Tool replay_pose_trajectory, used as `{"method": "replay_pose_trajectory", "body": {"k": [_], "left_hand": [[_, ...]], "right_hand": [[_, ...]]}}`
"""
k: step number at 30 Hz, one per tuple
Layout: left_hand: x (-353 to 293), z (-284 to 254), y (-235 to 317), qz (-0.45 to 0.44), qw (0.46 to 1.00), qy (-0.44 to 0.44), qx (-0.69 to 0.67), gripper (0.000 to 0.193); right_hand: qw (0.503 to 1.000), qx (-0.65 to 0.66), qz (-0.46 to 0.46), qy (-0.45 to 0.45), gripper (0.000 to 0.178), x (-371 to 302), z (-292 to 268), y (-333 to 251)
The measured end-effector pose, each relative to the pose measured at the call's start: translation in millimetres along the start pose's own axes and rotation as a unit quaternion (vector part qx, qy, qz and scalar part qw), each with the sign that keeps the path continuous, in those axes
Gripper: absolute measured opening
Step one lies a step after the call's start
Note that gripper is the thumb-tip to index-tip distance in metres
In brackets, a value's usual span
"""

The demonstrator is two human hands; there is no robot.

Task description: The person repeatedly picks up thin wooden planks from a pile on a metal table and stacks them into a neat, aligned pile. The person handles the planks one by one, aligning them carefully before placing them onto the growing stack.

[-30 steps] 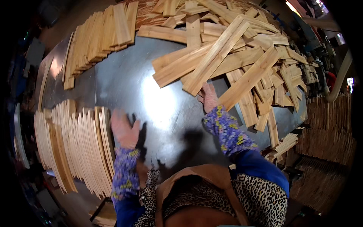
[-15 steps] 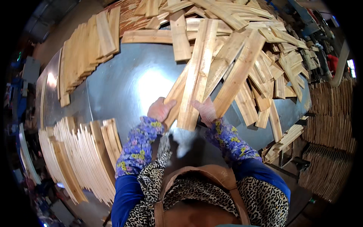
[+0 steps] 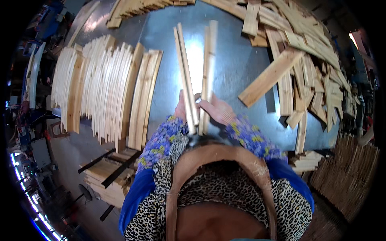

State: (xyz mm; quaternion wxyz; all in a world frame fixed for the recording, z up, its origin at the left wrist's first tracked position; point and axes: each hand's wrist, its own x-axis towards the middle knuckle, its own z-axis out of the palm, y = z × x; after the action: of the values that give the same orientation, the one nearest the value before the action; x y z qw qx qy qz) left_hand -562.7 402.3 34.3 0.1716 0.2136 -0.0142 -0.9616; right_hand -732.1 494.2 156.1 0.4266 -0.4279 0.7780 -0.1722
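Two narrow wooden boards (image 3: 184, 68) stand on edge in my left hand (image 3: 180, 107), whose fingers are mostly hidden behind them. My right hand (image 3: 219, 110) is closed on more wooden boards (image 3: 206, 68), also on edge and blurred along their right side. The two sets form a narrow V, close together near my body and apart at their far ends. They are above a shiny grey metal tabletop (image 3: 237, 60). A single loose board (image 3: 271, 76) lies aslant to the right of my right hand.
A row of boards on edge (image 3: 106, 88) lines the table's left side. Loose boards are heaped (image 3: 309, 68) at the right and far right. Another row (image 3: 148, 7) runs along the far edge. Stacked wood (image 3: 337, 168) stands off the table, lower right.
My view has swung left. The boards in my hands have turned from lying face up to standing on edge. Both hands have come closer together, away from the heap.
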Motion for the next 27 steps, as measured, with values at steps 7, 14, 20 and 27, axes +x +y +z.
{"method": "replay_pose_trajectory", "body": {"k": [7,14,20,27], "left_hand": [[-55.9,18.6,-7.1,0.046,0.997,0.026,-0.049,0.069],[-113.8,87.6,13.9,0.134,0.456,0.385,0.791,0.088],[-136.0,30.9,-17.6,0.162,0.438,0.248,0.849,0.085],[-243.9,-50.1,92.0,0.143,0.108,0.371,0.911,0.086]], "right_hand": [[0.963,0.247,-0.071,0.079,0.068,64.1,19.6,51.5],[0.913,0.387,-0.066,0.112,0.086,83.7,24.2,-11.9],[0.970,0.169,0.107,0.137,0.136,87.4,83.9,-52.0],[0.927,0.342,0.007,0.152,0.136,115.0,103.8,-18.3]]}}
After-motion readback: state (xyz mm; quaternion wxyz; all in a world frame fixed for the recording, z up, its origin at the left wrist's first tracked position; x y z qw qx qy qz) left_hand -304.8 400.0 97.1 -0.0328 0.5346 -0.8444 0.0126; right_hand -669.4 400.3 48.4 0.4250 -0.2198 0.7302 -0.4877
